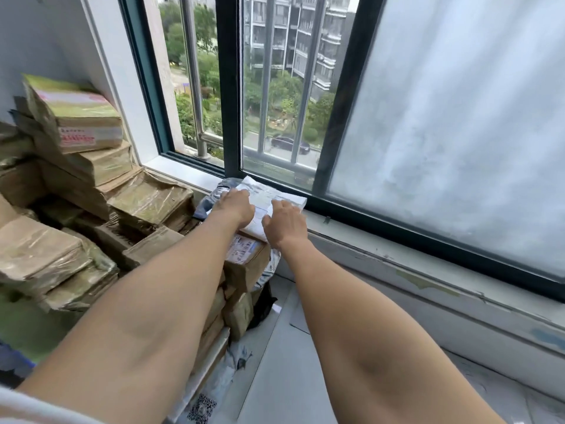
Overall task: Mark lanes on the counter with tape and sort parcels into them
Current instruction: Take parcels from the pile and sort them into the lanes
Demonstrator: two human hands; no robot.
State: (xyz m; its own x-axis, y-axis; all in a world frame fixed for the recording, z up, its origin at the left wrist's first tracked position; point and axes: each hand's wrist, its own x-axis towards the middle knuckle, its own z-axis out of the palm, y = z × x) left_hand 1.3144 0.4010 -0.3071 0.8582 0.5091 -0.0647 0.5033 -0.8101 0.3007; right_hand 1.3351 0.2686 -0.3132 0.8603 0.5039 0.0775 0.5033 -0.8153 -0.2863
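The left hand [237, 206] and right hand [282, 221] rest on a white mailer parcel [270, 194] lying atop stacked cardboard boxes [244, 261] by the window sill [183, 172], right fingers laid flat, left grip impossible to tell.

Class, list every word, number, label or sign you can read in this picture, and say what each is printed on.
Nothing reads clearly enough to quote.
Red print on the top box: blurred.
Barcode label on the brown box: too small.
Print on the white parcel: faint, unreadable.
QR code on the pale parcel: code only, no words.
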